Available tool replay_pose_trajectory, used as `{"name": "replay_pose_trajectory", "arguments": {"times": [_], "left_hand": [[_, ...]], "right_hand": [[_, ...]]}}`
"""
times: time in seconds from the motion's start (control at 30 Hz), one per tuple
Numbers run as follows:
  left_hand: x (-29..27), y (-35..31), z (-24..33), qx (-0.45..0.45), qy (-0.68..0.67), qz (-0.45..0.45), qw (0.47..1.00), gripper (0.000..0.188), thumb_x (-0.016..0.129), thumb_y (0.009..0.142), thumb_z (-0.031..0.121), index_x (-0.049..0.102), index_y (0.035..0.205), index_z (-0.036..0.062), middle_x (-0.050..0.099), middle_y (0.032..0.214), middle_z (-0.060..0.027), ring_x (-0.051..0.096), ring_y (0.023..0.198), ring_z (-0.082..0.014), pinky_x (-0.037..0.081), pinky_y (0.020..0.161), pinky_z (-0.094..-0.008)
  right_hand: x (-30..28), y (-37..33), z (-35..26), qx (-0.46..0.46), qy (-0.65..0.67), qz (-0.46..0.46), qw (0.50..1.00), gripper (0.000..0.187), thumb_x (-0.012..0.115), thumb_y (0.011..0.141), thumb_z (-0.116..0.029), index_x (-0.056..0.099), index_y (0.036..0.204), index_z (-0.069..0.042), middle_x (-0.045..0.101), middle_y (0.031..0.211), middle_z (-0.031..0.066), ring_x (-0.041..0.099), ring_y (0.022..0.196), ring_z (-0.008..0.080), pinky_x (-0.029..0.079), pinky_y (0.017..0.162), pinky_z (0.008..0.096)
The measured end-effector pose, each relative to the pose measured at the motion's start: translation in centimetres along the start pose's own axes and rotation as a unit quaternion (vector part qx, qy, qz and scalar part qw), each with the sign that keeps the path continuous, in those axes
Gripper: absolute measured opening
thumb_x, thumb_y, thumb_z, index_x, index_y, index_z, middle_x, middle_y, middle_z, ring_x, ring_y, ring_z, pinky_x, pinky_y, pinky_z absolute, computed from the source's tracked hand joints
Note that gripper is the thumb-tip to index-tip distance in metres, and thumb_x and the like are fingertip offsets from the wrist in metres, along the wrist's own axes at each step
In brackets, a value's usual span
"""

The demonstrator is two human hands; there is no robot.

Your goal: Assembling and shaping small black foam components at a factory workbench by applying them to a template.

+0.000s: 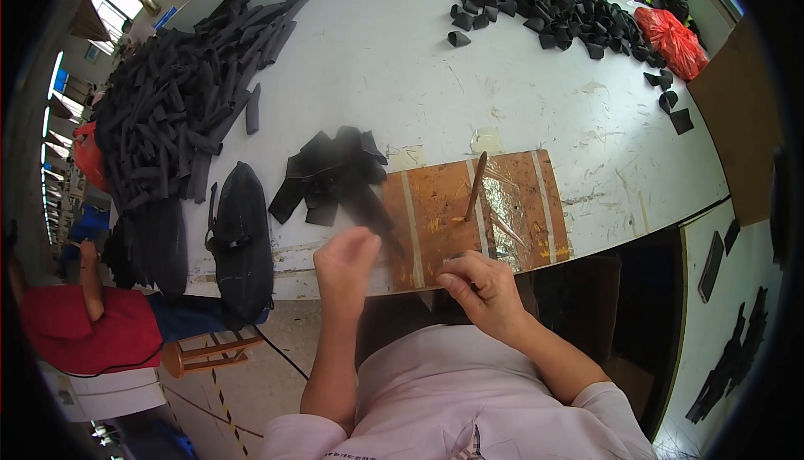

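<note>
My left hand (pixel 347 259) is raised at the table's front edge, its fingers smeared by motion. Whether it holds anything is unclear. Beside its fingertips a blurred black fabric strip (pixel 373 213) stretches from a small heap of black fabric pieces (pixel 331 167) onto a worn brown board (pixel 435 209). My right hand (pixel 484 292) is at the board's near edge, fingers curled and thumb pressed in; anything in that pinch is hidden. Between the hands and the far side, a brown pointed rod (pixel 476 188) stands upright on the board.
At the left lies a large pile of dark fabric tubes (pixel 176 100), with a long black padded piece (pixel 241 238) in front. Short black loops (pixel 553 3) and a red plastic bag (pixel 672 41) are at the far right. A person in red (pixel 92 326) sits left, near a wooden stool (pixel 209 355).
</note>
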State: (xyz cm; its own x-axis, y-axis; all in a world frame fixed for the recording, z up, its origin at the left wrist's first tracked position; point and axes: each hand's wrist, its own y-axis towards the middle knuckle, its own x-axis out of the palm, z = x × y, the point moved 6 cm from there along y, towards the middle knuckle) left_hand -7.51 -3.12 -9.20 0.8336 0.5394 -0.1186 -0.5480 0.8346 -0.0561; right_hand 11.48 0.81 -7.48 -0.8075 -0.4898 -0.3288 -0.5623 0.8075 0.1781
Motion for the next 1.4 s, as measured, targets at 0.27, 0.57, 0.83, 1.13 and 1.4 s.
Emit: {"name": "replay_pose_trajectory", "arguments": {"times": [0.27,0.57,0.83,1.13,1.4], "left_hand": [[3.3,-2.8,4.0,0.092,0.05,-0.156,0.982,0.005,0.057,0.075,0.002,0.052,0.075,0.0005,0.049,0.066,-0.0012,0.046,0.061,-0.0068,0.04,0.057,-0.0211],[1.5,-3.2,1.2,-0.073,-0.096,-0.129,0.984,0.008,0.058,0.077,0.005,0.054,0.079,-0.0012,0.055,0.074,-0.0011,0.051,0.065,-0.0078,0.042,0.06,-0.021],[3.9,-5.0,0.3,-0.077,-0.201,-0.1,0.971,0.013,0.059,0.078,0.002,0.055,0.089,-0.0042,0.057,0.073,-0.0058,0.054,0.063,-0.0114,0.046,0.06,-0.023],[3.5,-5.8,0.2,0.12,0.05,0.073,0.989,0.008,0.055,0.081,0.001,0.054,0.087,-0.0042,0.058,0.072,-0.006,0.05,0.056,-0.0051,0.04,0.051,-0.0145],[5.0,-4.2,-1.0,-0.178,-0.382,-0.16,0.893,0.021,0.05,0.08,-0.003,0.044,0.1,0.0008,0.055,0.072,-0.0076,0.031,0.038,-0.0032,0.026,0.035,-0.0149]], "right_hand": [[1.3,2.4,-0.7,0.046,0.169,-0.003,0.985,0.02,0.064,0.077,-0.015,0.059,0.088,-0.001,0.052,0.073,0.0037,0.053,0.066,0.0102,0.043,0.057,0.0223],[0.6,1.9,-2.9,-0.093,-0.112,0.061,0.987,0.012,0.062,0.068,-0.002,0.057,0.079,-0.002,0.051,0.069,0.0095,0.054,0.06,0.0275,0.044,0.051,0.0333],[0.6,0.8,-3.1,-0.118,-0.062,0.153,0.979,0.012,0.063,0.067,0.0,0.058,0.078,-0.002,0.054,0.066,0.0081,0.055,0.053,0.0217,0.043,0.044,0.0296],[2.3,-0.2,-2.6,-0.151,-0.205,0.109,0.961,0.013,0.056,0.063,-0.007,0.047,0.071,-0.004,0.045,0.07,0.009,0.05,0.067,0.0231,0.045,0.056,0.0311],[1.5,-0.3,-0.7,-0.088,-0.148,0.161,0.972,0.011,0.055,0.064,-0.005,0.049,0.072,-0.002,0.047,0.072,0.0094,0.052,0.067,0.0238,0.045,0.055,0.0316]]}}
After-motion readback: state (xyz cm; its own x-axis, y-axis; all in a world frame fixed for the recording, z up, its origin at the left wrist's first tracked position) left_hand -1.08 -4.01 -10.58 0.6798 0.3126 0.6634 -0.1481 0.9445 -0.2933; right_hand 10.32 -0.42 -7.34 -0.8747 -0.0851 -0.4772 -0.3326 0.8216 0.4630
